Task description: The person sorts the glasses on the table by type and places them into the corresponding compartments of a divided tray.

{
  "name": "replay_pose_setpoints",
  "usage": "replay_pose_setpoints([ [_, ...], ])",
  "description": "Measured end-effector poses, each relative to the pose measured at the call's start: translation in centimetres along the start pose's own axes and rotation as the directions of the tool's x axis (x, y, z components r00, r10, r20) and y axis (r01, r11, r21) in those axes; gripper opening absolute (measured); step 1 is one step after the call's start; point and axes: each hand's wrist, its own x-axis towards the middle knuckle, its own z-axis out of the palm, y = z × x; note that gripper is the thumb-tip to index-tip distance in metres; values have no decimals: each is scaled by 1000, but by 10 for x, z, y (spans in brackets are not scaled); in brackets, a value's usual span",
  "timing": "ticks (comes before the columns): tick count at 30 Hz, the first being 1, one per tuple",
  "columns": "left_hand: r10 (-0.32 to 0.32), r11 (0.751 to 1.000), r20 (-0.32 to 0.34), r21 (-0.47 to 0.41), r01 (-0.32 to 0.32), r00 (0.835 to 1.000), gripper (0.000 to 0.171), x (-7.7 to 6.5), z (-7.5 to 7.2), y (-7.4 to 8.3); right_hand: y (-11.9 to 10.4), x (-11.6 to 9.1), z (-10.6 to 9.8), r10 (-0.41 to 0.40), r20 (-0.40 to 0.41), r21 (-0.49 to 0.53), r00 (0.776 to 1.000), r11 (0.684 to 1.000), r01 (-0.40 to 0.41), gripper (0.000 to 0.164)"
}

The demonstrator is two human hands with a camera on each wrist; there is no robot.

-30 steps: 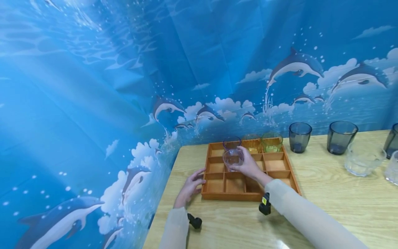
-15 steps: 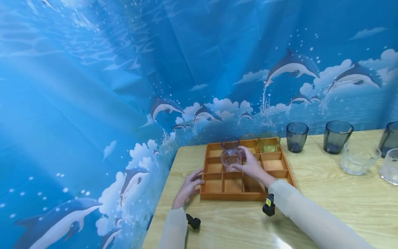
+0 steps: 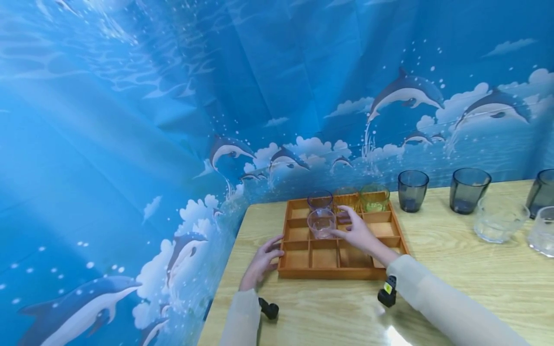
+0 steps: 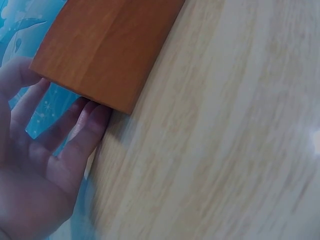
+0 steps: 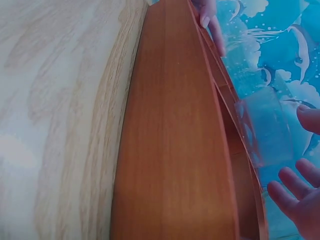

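Observation:
A clear tumbler (image 3: 320, 226) stands upright in the middle row of an orange-brown wooden compartment box (image 3: 324, 274). My right hand (image 3: 359, 236) is just to the right of it, thumb and fingers spread; in the right wrist view a gap shows between those fingers and the tumbler (image 5: 267, 130). My left hand (image 3: 261, 262) rests against the box's left side, and in the left wrist view its fingertips touch the wooden wall (image 4: 105, 52). Behind the clear tumbler, the back row holds a purple-rimmed glass (image 3: 320, 199), an amber glass (image 3: 347, 202) and a green glass (image 3: 375, 202).
To the right of the box stand several dark grey glasses, one (image 3: 413, 191) close to its back corner. A clear glass (image 3: 499, 223) and another clear glass (image 3: 543, 233) are farther right on the wooden table (image 3: 454, 288). A dolphin-print curtain (image 3: 277, 96) hangs behind the table.
My right hand has let go of the clear tumbler and drawn slightly to the right, its fingers opening. The tumbler stays in its compartment. My left hand has kept its place.

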Motion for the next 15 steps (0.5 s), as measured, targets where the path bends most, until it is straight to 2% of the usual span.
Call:
replay_pose_setpoints([
  [3,6,1000,-7,3,-6,1000,52,0,1,-1,-2,-3,-5,-9,4,17,1000,1000,8,68],
  [6,-2,1000,1,2,2,1000,53,-2,1,3,-17,-12,-11,-28,5,26,1000,999,28,66],
  [10,-17,1000,11,-4,17,1000,54,-1,0,4,-18,-17,-17,-50,0,47,999,998,50,62],
  [13,-15,1000,1,-5,15,1000,54,1,0,1,-2,-17,-20,-68,-8,56,998,996,68,61],
  [15,-11,1000,-8,-2,11,1000,54,0,1,0,1,-19,-23,-74,-14,46,997,996,75,59],
])
